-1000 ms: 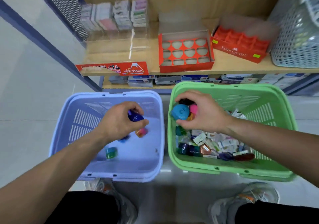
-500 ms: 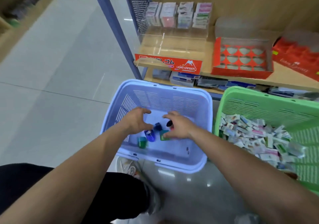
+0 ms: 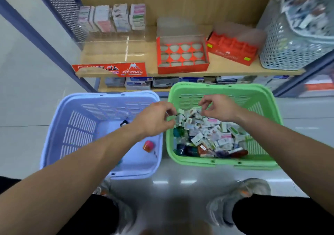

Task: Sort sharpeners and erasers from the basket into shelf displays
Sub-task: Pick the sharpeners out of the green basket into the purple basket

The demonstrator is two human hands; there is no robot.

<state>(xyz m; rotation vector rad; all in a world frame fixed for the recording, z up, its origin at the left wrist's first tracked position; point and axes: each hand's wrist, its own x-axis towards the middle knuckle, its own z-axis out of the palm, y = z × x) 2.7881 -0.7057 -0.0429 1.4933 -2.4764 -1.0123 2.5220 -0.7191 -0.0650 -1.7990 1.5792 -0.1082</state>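
A lavender slatted basket (image 3: pixel 81 126) is sitting at nine o'clock of a green slatted basket (image 3: pixel 226 86); a red-orange tray (image 3: pixel 182 69) is showing pale cups at twelve.

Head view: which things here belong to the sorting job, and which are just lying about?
Job: green basket, erasers, blue basket, pink sharpener, red tray, clear display, left hand, right hand.
Lying about: grey basket, lower-shelf boxes, shoes.
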